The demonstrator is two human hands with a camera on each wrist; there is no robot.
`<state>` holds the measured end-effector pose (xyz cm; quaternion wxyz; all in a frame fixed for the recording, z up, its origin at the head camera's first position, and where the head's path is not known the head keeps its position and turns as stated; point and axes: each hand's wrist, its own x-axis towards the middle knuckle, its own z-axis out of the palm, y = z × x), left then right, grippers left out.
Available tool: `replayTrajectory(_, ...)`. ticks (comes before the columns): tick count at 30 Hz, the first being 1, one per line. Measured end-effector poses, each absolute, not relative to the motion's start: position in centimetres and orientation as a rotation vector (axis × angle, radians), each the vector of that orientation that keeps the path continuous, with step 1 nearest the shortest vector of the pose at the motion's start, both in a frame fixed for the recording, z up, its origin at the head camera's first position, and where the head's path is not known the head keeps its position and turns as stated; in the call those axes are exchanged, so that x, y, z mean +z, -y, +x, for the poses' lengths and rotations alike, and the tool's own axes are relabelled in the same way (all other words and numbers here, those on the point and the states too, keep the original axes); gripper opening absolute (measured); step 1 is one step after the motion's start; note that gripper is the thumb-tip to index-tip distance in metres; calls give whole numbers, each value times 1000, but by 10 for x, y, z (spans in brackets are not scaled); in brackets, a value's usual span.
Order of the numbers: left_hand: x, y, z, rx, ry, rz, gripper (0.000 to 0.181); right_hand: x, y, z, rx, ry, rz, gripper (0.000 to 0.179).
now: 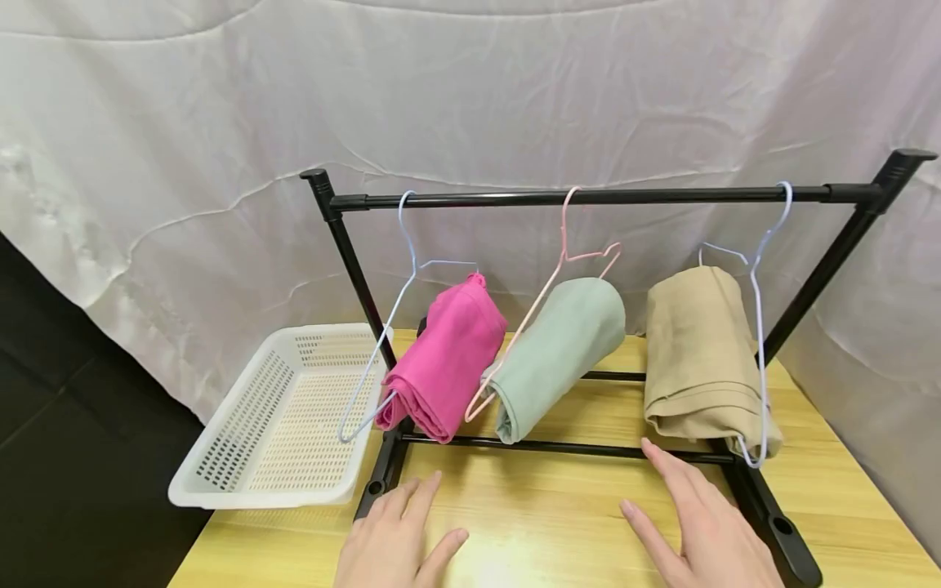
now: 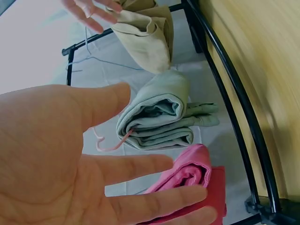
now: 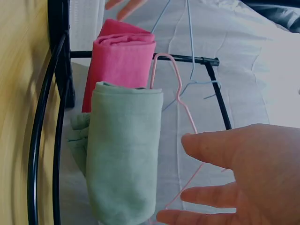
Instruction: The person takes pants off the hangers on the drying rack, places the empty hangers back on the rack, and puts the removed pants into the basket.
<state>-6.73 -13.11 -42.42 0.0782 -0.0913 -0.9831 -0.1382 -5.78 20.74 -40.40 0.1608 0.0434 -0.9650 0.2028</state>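
Three folded cloth pieces hang over hangers on a black rack point(image 1: 632, 197). The pink cloth point(image 1: 448, 355) is on a pale blue hanger point(image 1: 407, 237) at the left. In the middle, a pink hanger point(image 1: 564, 237) carries the sage green cloth point(image 1: 562, 351). The beige cloth point(image 1: 698, 351) hangs at the right on another pale blue hanger point(image 1: 760, 327). My left hand point(image 1: 393, 535) is held in front of the rack below the pink cloth, fingers spread and holding nothing. Below the beige cloth, my right hand point(image 1: 702, 531) is likewise spread and holds nothing.
A white perforated plastic basket point(image 1: 283, 416) stands left of the rack on the wooden table point(image 1: 544, 514). The rack's black feet point(image 1: 782, 527) reach forward on both sides. Behind hangs a whitish curtain point(image 1: 470, 90).
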Motion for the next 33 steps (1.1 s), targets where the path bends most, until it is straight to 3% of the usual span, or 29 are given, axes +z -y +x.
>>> replayTrajectory(7,-424,142,-69,-556,3060,-320,76,-388,-191,-55,625,2633,127,60)
replayTrajectory(13,-412,164,-70,-659,3080,-329,62,-374,-173,-52,674,2565,213,54)
replayTrajectory(28,-366,239,-56,-1012,2916,-325,23,-365,-144,-53,732,2479,379,57)
replayTrajectory(33,-345,259,-60,-863,2691,-299,26,-360,-134,-57,813,2364,447,58)
